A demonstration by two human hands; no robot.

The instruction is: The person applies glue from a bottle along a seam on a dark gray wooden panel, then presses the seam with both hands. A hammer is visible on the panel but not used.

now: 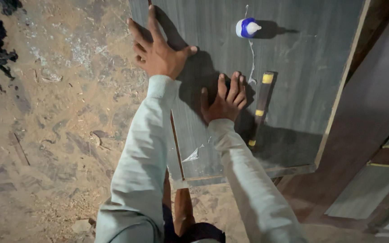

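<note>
Both hands flat on grey panel, pressing it down.

Left hand [158, 51] spread wide at the panel's [293, 81] left edge, fingers partly over the dirt floor [59, 135]; right hand [225, 101] palm down, fingers loosely splayed mid-panel, holding nothing. Glue bottle [247, 28] lies on the panel beyond, a dribble trailing from it. Dark tool with yellow bands [261, 108] lies just beside the right hand. Judged: glue seems laid, sheet in place, pressing under way; edges not yet finished.

Grey laminate board [293, 90] mostly bare; white-and-blue glue bottle [246, 28] up top, dark yellow-banded stick [261, 108] beside right hand [225, 101], probably touching.
</note>
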